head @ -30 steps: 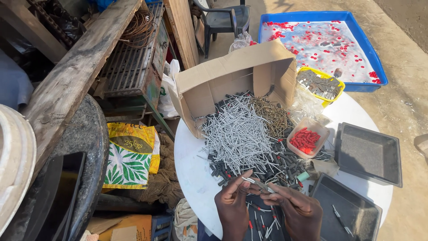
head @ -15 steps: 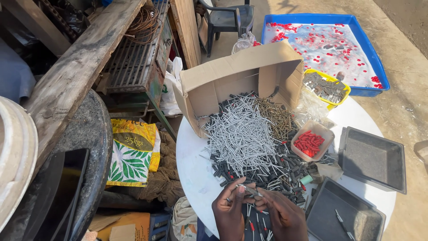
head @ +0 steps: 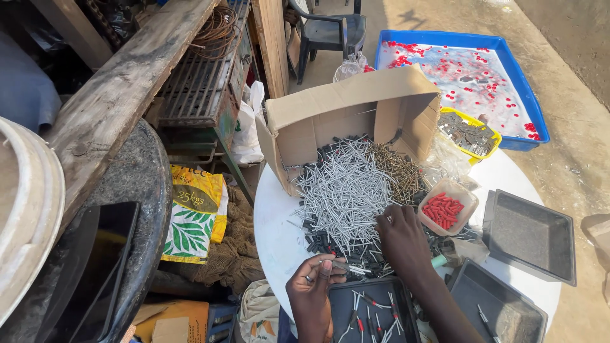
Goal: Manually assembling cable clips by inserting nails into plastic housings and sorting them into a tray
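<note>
Right hand (head: pixel 401 236) is reaching, grip released, into the nail pile (head: pixel 343 190) on the worktop (head: pixel 276 235); left hand (head: pixel 312 286) is grasping nails (head: pixel 340 265) beside it.

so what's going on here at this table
A person sits at a round white table heaped with silver nails. The right hand reaches into the heap, while the left hand holds a few nails over a dark tray that has some pieces in it. An open cardboard box lies behind the heap.
</note>
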